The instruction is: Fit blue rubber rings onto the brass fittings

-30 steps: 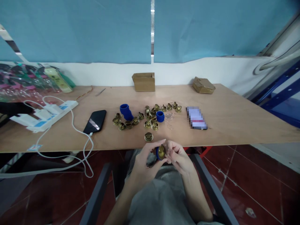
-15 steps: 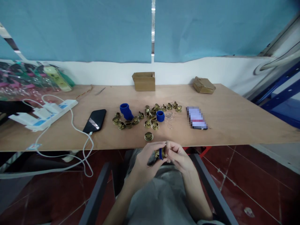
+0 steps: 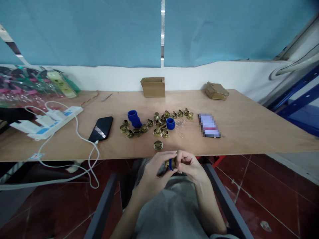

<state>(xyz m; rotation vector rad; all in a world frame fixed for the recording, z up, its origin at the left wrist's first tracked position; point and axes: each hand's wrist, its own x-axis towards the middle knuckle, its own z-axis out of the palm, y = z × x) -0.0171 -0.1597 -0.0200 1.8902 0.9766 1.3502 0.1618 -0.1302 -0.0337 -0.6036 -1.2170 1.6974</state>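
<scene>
Just off the table's front edge, my left hand (image 3: 156, 171) curls its thumb and fingers around a brass-coloured metal fitting with a blue ring (image 3: 171, 164). My right hand (image 3: 190, 166) closes on the same fitting from the other side, fingertips pressed to its right end. Fingers hide much of the piece. A single brass fitting (image 3: 158, 145) lies nearest on the table, beyond my hands. Several more brass fittings (image 3: 164, 133) are scattered behind it. Among them are a short stack of blue rings (image 3: 170, 123) and a longer, leaning blue stack (image 3: 134, 118).
Thin wire pieces (image 3: 179, 124) lie beside the short blue stack. A black phone (image 3: 101, 128) with a white cable and a power strip (image 3: 54, 122) are on the left; another phone (image 3: 209, 125) is on the right. An open cardboard box (image 3: 154, 87) and a brown package (image 3: 216, 91) stand at the back.
My right fingers have shifted slightly against the fitting, while both hands stay in the same place. Nothing on the table has moved.
</scene>
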